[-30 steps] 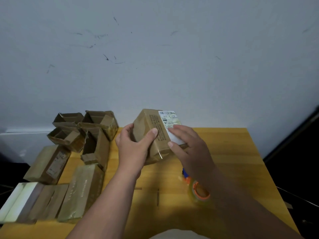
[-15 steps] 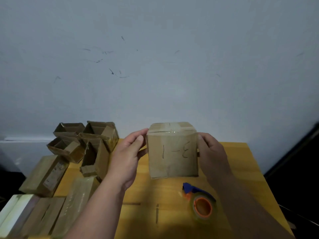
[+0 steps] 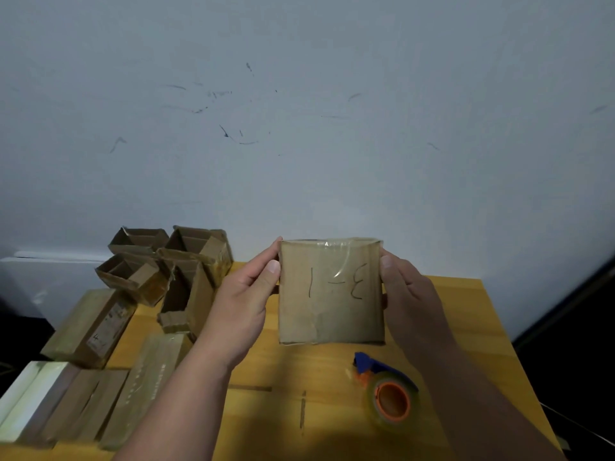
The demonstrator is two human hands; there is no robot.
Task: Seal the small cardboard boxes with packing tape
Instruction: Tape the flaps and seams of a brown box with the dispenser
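Change: cardboard box now turned since a second ago, label side away, handwritten face toward the camera.
Location: box held upright above the wooden table, off its surface.
Left hand: thumb and fingers pinch the box's left edge.
Right hand: fingers curled round the right edge.
Tape roll: lying on the table near the box, untouched.
Open boxes: clustered at far left, unsealed.
Risk: edge-only grip may let the box slip or drop onto the roll; glossy tape on top may lift if unpressed.

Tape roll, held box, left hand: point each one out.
Tape roll (image 3: 392, 401), head view, on its orange core.
Held box (image 3: 331, 291), head view, on the face marked with handwriting.
Left hand (image 3: 241, 301), head view, on its back.
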